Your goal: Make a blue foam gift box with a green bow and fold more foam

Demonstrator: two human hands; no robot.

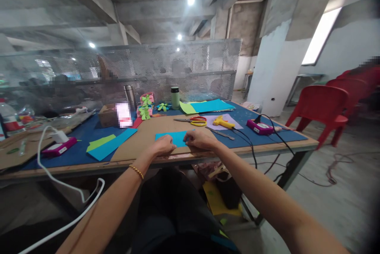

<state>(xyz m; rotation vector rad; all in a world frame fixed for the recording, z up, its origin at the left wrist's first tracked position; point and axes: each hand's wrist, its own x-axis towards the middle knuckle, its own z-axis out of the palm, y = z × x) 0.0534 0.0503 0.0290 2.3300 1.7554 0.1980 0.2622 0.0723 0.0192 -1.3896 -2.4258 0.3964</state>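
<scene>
A small blue sheet (178, 138) lies on brown cardboard (142, 131) near the table's front edge. On its left end rests my left hand (164, 145), fingers curled and pressed together on the paper. My right hand (199, 140) is closed at the sheet's right part, thumb and fingertips bent in on the paper. Just behind the hands are scissors (198, 121) with red and yellow handles. A yellow glue gun (223, 122) sits on a purple sheet (237, 121), with a metal blade (222, 133) in front of it.
Blue and green strips (113, 144) lie left of the cardboard. Further back stand a green bottle (175, 99), a steel flask (130, 95), and pink-green paper crafts (145, 109). Purple power strips (259, 127) with cables sit at both sides. A red chair (322, 101) is right.
</scene>
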